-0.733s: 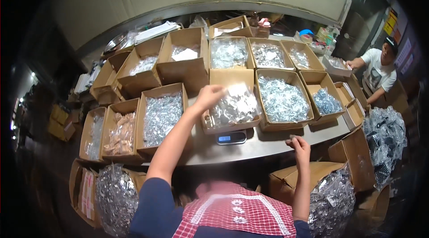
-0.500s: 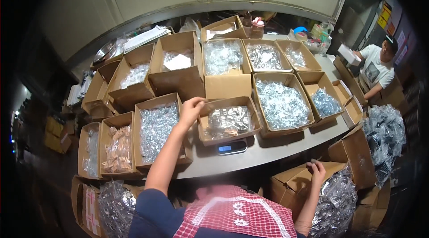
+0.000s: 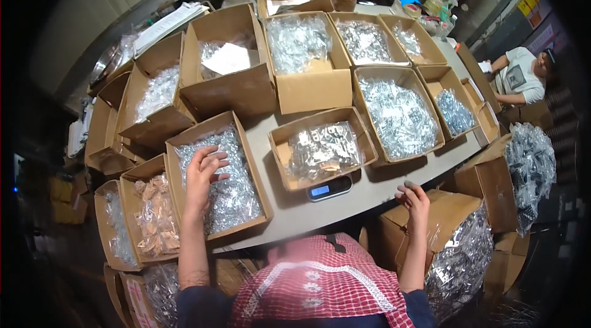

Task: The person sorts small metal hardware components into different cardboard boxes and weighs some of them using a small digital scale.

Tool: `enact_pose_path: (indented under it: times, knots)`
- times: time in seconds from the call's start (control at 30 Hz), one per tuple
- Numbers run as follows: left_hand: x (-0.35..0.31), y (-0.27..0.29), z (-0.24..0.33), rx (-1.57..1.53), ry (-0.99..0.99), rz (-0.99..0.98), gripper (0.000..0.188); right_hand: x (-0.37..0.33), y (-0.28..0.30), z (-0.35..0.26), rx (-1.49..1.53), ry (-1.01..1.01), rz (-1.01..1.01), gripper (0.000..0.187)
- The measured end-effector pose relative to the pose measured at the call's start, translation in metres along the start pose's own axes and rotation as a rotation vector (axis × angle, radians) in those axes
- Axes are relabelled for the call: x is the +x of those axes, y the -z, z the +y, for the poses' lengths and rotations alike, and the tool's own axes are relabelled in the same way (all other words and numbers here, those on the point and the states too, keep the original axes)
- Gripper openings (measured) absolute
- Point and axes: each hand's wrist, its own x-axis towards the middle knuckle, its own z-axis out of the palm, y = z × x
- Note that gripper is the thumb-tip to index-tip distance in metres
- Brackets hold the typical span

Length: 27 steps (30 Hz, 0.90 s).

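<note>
My left hand [image 3: 204, 174] is over a cardboard box [image 3: 265, 196] of small shiny metal parts [image 3: 234, 205]. Its fingers are apart, and I see nothing held in them. My right hand [image 3: 415, 202] hovers at the table's near edge, by a large carton [image 3: 385, 239]. Its fingers are loosely bent with dark tips, and nothing shows in them. Between my hands, a shallow cardboard box [image 3: 288, 177] holds clear bags of flat metal pieces [image 3: 326, 149]. This box sits at a small scale [image 3: 329, 189] with a lit blue display and hides part of it.
Open boxes of bagged parts stand in rows, including tan pieces [image 3: 157, 214] at left and silvery packets [image 3: 400, 112] at right. Bulging bags of metal parts [image 3: 458, 263] stand lower right. Another person [image 3: 520, 79] is at the far right.
My left hand has left the rim of the shallow middle box and moved left, over the box of small metal parts. My right hand has risen slightly. The view has shifted and tilted.
</note>
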Motion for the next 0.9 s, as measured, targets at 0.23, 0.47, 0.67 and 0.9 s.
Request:
enact_pose_path:
  times: [0.23,0.47,0.67,0.9]
  knots:
    - [0.0,-0.031,-0.002,-0.048,0.088,-0.203,0.048,0.011,-0.033,0.003,-0.02,-0.066,-0.126,0.042]
    - [-0.017,-0.074,-0.04,0.471,0.056,-0.316,0.078,0.029,-0.078,0.029,0.138,-0.294,-0.226,0.064]
    - [-0.03,-0.137,-0.066,0.919,-0.048,-0.145,0.069,0.054,-0.119,0.05,0.377,-0.304,-0.143,0.031]
    - [-0.083,-0.098,-0.023,0.686,-0.221,-0.029,0.063,0.019,-0.058,-0.024,0.234,-0.319,-0.698,0.071]
